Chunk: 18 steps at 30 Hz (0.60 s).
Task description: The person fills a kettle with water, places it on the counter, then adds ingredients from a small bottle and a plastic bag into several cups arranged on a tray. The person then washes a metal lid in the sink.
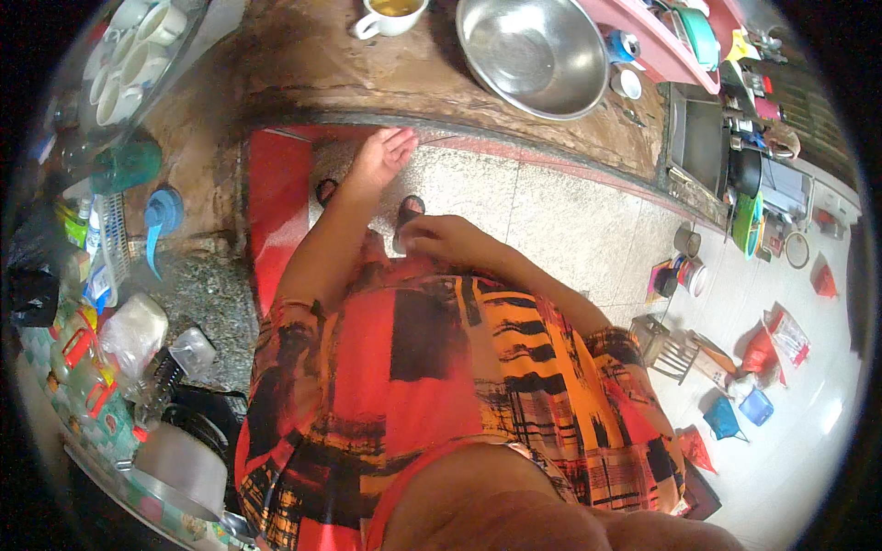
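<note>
My left hand (387, 157) hovers just before the counter's front edge, palm up with the fingers loosely curled and holding nothing visible. My right hand (433, 237) is bent at the front of my patterned clothing (441, 344); its fingertips are blurred and partly hidden, so whether it grips anything is unclear. Beyond the hands, on the brown counter (413, 89), stand a white cup (389, 24) with yellowish liquid and a wide steel bowl (530, 55), which looks empty. Neither hand touches them.
A pink plastic tray (661, 48), a blue can (622, 45) and a small white cup (626, 83) are right of the bowl. At left are white mugs (141, 62), a blue funnel-like object (163, 210) and a metal pot (180, 468). A sink (696, 134) lies at right.
</note>
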Motion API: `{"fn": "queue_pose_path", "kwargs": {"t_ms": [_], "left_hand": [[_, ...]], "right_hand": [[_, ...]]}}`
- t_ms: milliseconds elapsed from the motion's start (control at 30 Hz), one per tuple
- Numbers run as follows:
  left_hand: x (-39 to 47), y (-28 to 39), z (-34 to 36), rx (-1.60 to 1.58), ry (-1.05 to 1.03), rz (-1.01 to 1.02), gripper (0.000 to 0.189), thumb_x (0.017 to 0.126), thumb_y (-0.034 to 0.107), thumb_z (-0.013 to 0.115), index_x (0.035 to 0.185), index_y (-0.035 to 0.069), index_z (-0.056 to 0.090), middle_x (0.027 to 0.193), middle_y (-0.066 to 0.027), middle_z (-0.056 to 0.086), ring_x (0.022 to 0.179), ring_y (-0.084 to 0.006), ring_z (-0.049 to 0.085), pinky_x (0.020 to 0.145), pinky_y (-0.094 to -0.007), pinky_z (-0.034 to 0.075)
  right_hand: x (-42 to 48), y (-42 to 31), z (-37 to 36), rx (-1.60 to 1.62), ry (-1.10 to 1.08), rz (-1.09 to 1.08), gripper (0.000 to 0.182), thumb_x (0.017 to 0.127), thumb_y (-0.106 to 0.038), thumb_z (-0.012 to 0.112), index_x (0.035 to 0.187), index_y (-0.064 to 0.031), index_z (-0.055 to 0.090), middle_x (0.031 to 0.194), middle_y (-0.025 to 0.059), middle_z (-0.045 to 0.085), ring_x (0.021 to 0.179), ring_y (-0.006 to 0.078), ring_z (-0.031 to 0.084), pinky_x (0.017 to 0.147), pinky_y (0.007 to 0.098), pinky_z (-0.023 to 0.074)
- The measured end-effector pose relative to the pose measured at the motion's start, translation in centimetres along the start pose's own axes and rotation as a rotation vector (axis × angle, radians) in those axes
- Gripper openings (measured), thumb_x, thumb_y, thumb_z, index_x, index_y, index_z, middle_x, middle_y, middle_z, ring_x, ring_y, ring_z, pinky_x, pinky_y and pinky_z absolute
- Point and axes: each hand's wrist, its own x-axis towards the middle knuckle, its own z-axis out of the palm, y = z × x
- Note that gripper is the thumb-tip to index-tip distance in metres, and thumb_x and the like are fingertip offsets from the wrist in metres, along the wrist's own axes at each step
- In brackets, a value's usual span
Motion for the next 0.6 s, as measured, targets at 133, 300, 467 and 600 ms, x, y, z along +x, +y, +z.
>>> {"fn": "queue_pose_path", "kwargs": {"t_ms": [133, 300, 467, 600], "left_hand": [[3.4, -3.1, 2.5, -0.393, 0.162, 0.121, 0.017, 0.086, 0.02, 0.039, 0.094, 0.005, 0.041, 0.099, -0.0095, 0.05, 0.089, -0.0261, 0.05, 0.08, -0.0389, 0.044], [2.5, -5.1, 5.8, -0.477, 0.23, 0.215, 0.036, 0.091, 0.036, 0.027, 0.094, 0.005, 0.046, 0.118, -0.0125, 0.044, 0.112, -0.0286, 0.04, 0.096, -0.0417, 0.031], [1.2, -5.7, 5.8, -0.365, 0.12, 0.244, 0.048, 0.09, 0.044, 0.025, 0.115, 0.006, 0.039, 0.122, -0.0112, 0.043, 0.117, -0.0278, 0.037, 0.097, -0.0397, 0.026], [-2.0, -7.2, 2.2, -0.125, 0.131, 0.208, 0.047, 0.087, 0.051, 0.031, 0.107, 0.01, 0.043, 0.115, -0.0096, 0.048, 0.11, -0.0243, 0.044, 0.089, -0.0364, 0.03]], "right_hand": [[-4.9, 4.1, -1.3, 0.146, 0.067, 0.103, 0.033, 0.083, -0.028, 0.049, 0.104, -0.003, 0.055, 0.092, 0.0139, 0.061, 0.083, 0.0239, 0.059, 0.075, 0.0315, 0.0445], [-8.9, 6.9, -0.9, 0.162, 0.123, 0.242, 0.032, 0.083, -0.026, 0.049, 0.104, -0.0034, 0.056, 0.095, 0.0132, 0.06, 0.087, 0.0244, 0.057, 0.079, 0.0316, 0.043], [-9.7, 9.7, 0.7, 0.194, 0.142, 0.257, 0.033, 0.083, -0.028, 0.05, 0.104, -0.003, 0.056, 0.097, 0.012, 0.06, 0.087, 0.0225, 0.057, 0.079, 0.0312, 0.043], [-9.5, 12.3, 2.3, 0.152, 0.128, 0.331, 0.034, 0.084, -0.029, 0.05, 0.104, -0.0029, 0.056, 0.093, 0.0108, 0.06, 0.084, 0.0203, 0.057, 0.076, 0.0308, 0.0442]]}}
